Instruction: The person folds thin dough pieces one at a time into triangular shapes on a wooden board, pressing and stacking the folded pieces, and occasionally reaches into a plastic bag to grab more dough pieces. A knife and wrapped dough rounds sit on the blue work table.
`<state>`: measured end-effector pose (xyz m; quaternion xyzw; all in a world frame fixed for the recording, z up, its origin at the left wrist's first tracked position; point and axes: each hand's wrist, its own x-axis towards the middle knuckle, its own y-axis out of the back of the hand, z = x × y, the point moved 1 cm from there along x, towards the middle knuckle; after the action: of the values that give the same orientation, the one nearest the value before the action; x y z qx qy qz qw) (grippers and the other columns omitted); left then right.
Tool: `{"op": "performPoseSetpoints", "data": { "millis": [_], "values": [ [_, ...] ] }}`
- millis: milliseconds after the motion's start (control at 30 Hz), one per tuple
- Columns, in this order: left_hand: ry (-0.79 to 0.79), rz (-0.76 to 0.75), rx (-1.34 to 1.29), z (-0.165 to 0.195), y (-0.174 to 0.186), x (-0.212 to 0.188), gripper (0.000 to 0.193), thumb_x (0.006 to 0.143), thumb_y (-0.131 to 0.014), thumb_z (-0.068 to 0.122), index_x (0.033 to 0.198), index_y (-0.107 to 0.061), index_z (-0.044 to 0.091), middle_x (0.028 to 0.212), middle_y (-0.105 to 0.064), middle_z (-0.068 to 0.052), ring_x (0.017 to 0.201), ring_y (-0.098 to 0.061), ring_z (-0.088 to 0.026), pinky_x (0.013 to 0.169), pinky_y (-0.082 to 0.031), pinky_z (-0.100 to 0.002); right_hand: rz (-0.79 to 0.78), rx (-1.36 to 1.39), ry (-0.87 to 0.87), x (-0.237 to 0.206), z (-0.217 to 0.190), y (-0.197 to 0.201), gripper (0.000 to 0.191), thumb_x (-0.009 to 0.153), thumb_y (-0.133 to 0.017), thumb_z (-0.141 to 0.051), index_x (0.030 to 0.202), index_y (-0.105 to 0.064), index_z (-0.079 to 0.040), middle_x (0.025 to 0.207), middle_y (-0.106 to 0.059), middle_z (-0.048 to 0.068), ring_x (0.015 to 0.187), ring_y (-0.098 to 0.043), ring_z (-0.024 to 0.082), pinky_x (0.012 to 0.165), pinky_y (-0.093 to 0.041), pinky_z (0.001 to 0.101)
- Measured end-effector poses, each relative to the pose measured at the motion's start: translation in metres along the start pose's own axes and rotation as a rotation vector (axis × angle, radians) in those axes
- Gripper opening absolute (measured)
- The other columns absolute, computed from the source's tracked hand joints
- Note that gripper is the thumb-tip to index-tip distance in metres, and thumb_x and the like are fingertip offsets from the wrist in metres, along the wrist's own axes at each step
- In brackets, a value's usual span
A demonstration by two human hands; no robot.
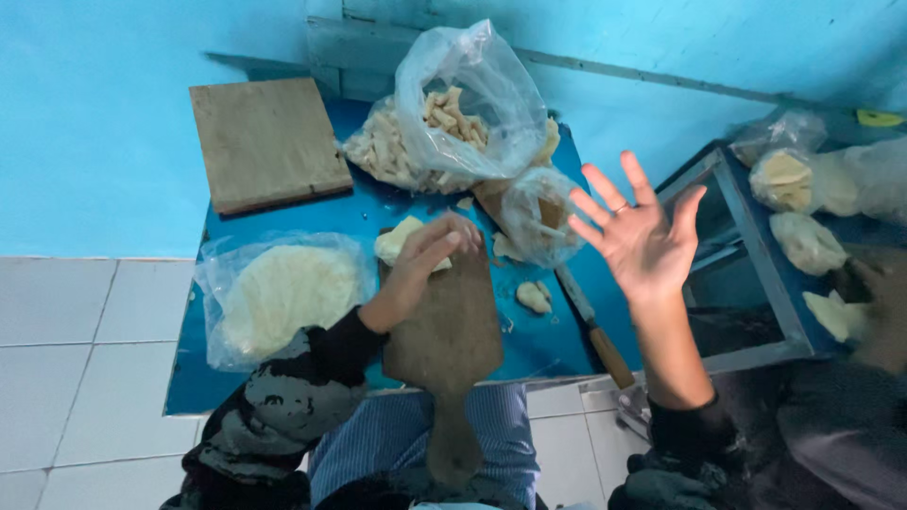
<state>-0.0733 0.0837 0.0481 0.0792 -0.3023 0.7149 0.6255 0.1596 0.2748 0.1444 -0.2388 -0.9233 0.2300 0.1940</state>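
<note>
Left hand (422, 269): centre of the frame, fingers (460, 233) curled down over a pale piece of dough (399, 240), gripping it against the top end of the wooden paddle board.
Right hand (641, 236): raised right of centre, palm showing, fingers (605, 189) spread wide and holding nothing; a ring sits on one finger.
Wooden paddle board (446, 331): lies lengthwise at centre, its handle pointing to the lower edge of the frame, over the person's lap.
Counter (553, 345): blue surface filling the middle of the frame.
Square wooden board (267, 142): upper left, flat on the counter.
Bag of cut strips (452, 118): clear plastic, top centre, mouth standing open.
Bag of flat rounds (283, 293): left of the paddle board, holding a stack of pale discs.
Small dough lump (534, 297): on the counter just right of the paddle board.
Knife (595, 331): wooden handle, lying diagonally near the counter's lower right edge.
Bagged dough (789, 179): far right, on a blue frame.
</note>
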Motion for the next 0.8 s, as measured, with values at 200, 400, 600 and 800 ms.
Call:
{"op": "performPoseSetpoints", "data": {
  "millis": [200,400,600,800],
  "values": [
    [-0.148,0.03,0.709,0.021,0.029,0.014,0.045,0.082,-0.073,-0.004,0.123,-0.055,0.003,0.115,-0.062,-0.009,0.101,-0.069,-0.018,0.085,-0.058,-0.033,-0.017,-0.081,0.066,-0.039,0.034,-0.041,0.087,0.098,-0.045,-0.075,0.163,-0.033,-0.019,0.164,-0.04,0.024,0.144,-0.047,0.046,0.118,-0.04,0.0617],
    [-0.137,-0.162,0.931,0.035,0.044,0.011,0.065,0.074,-0.075,-0.005,0.132,-0.049,0.003,0.121,-0.06,-0.015,0.102,-0.066,-0.03,0.081,-0.056,-0.038,-0.046,-0.412,0.375,-0.026,0.099,-0.058,0.078,0.104,-0.055,-0.064,0.161,-0.029,-0.017,0.16,-0.042,0.022,0.136,-0.057,0.042,0.112,-0.05,0.0596],
    [-0.055,-0.134,1.217,0.021,0.048,0.004,0.056,0.078,-0.068,-0.002,0.13,-0.049,0.007,0.119,-0.06,-0.016,0.099,-0.063,-0.036,0.084,-0.047,-0.048,-0.092,-0.412,0.426,-0.003,0.15,-0.036,0.066,0.109,-0.061,-0.045,0.159,-0.03,-0.016,0.158,-0.043,0.022,0.131,-0.062,0.039,0.109,-0.055,0.0552],
    [-0.222,-0.136,1.318,0.004,0.053,0.007,0.058,0.08,-0.06,-0.007,0.134,-0.046,0.007,0.122,-0.061,-0.017,0.104,-0.062,-0.042,0.086,-0.048,-0.049,-0.099,-0.422,0.529,0.006,0.188,-0.021,0.062,0.106,-0.062,-0.015,0.156,-0.025,-0.018,0.156,-0.036,0.019,0.13,-0.057,0.034,0.109,-0.056,0.0575]
  ]
}}
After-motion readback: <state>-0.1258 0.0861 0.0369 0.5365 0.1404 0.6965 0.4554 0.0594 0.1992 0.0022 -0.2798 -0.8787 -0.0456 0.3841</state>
